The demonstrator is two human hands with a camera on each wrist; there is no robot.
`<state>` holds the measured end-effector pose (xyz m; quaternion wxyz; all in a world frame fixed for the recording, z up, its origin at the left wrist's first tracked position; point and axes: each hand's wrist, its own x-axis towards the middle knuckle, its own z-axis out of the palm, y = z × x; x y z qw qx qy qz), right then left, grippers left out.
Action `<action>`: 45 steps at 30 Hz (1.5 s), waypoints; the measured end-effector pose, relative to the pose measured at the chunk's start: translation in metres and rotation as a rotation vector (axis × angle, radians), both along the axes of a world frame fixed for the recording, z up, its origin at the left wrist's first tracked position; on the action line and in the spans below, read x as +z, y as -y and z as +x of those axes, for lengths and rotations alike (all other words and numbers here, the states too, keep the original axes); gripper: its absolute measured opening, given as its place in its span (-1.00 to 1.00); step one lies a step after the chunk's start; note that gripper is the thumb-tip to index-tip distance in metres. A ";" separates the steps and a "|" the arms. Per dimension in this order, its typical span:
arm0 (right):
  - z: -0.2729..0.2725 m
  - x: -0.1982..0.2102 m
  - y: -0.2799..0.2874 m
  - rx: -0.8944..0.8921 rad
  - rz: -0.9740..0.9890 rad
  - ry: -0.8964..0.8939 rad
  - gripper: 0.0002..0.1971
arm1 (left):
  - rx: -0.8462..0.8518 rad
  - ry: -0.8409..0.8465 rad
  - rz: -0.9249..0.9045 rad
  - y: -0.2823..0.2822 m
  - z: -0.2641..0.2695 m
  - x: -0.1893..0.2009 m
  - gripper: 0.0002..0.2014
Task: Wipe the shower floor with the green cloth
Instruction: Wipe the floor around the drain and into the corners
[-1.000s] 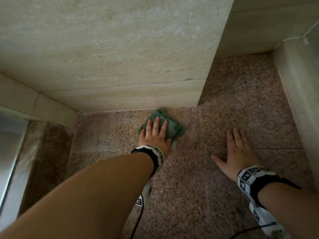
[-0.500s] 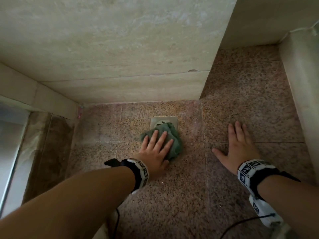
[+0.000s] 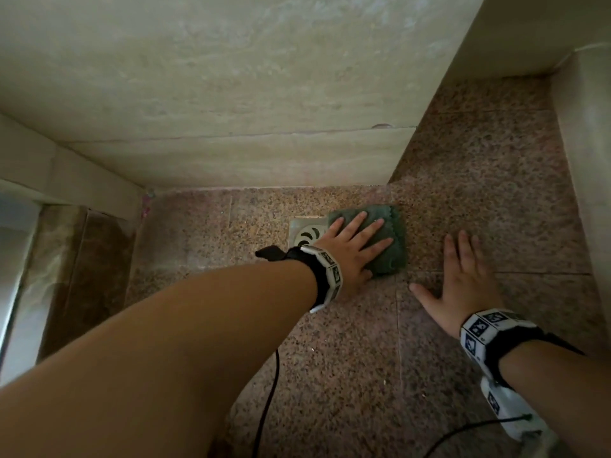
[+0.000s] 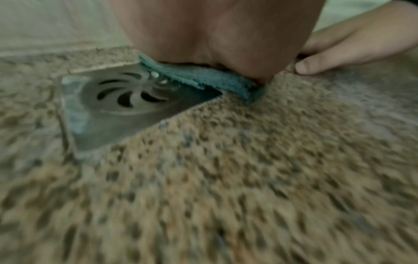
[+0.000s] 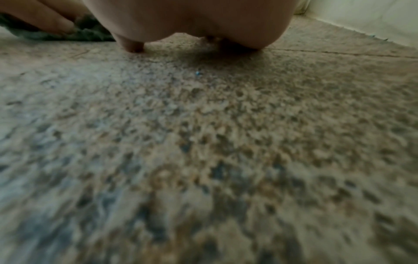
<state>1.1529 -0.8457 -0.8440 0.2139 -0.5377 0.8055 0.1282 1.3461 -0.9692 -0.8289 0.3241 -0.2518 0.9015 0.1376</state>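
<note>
The green cloth (image 3: 393, 246) lies flat on the speckled granite shower floor (image 3: 347, 358), just right of the metal drain (image 3: 305, 234). My left hand (image 3: 355, 244) presses on it with straight, spread fingers. In the left wrist view the cloth (image 4: 203, 76) is squeezed under my palm and overlaps the drain (image 4: 122, 100) at its right corner. My right hand (image 3: 463, 276) rests flat on the bare floor to the right of the cloth, fingers straight, holding nothing. In the right wrist view the cloth (image 5: 90, 34) shows at the upper left.
A beige stone wall (image 3: 231, 94) rises right behind the drain and steps back at a corner on the right. Another wall (image 3: 591, 193) borders the floor at the right. A dark stone threshold (image 3: 82, 276) lies at the left. Black cables (image 3: 267, 408) trail from both wristbands.
My left hand pulled the cloth back from the wall, uncovering the drain, then slid it right and forward. It now lies spread out rather than bunched. The right hand has stayed put.
</note>
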 end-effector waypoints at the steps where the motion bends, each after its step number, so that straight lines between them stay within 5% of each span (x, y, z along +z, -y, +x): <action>1: 0.000 0.000 0.000 0.001 -0.001 0.000 0.07 | -0.009 0.005 0.000 0.004 -0.002 -0.001 -0.31; 5: -0.001 0.001 0.000 0.003 0.010 0.007 0.07 | -0.014 -0.027 -0.007 0.011 0.002 -0.005 -0.31; 10: -0.003 -0.002 -0.002 0.008 0.007 0.015 0.08 | 0.268 -0.025 -0.117 0.033 0.044 -0.005 -0.30; 14: -0.004 -0.003 -0.006 0.006 0.004 0.010 0.07 | 0.338 0.049 -0.148 0.056 0.097 0.001 -0.31; 21: 0.000 -0.001 0.000 -0.004 0.028 -0.004 0.08 | 0.970 0.124 -0.130 0.056 0.180 -0.002 -0.29; 25: -0.001 -0.002 -0.001 -0.002 0.030 0.008 0.07 | 1.143 0.183 -0.076 0.076 0.206 0.004 -0.31; 33: -0.002 -0.005 -0.001 -0.009 0.030 0.006 0.08 | 0.695 0.007 -0.126 0.033 0.138 -0.004 -0.30; 40: -0.001 -0.005 0.001 -0.016 0.043 -0.020 0.08 | 0.053 -0.093 0.140 -0.023 0.025 0.008 -0.44; 45: -0.002 -0.002 -0.001 0.003 0.056 0.016 0.06 | -0.123 -0.087 0.141 -0.079 0.002 -0.001 -0.41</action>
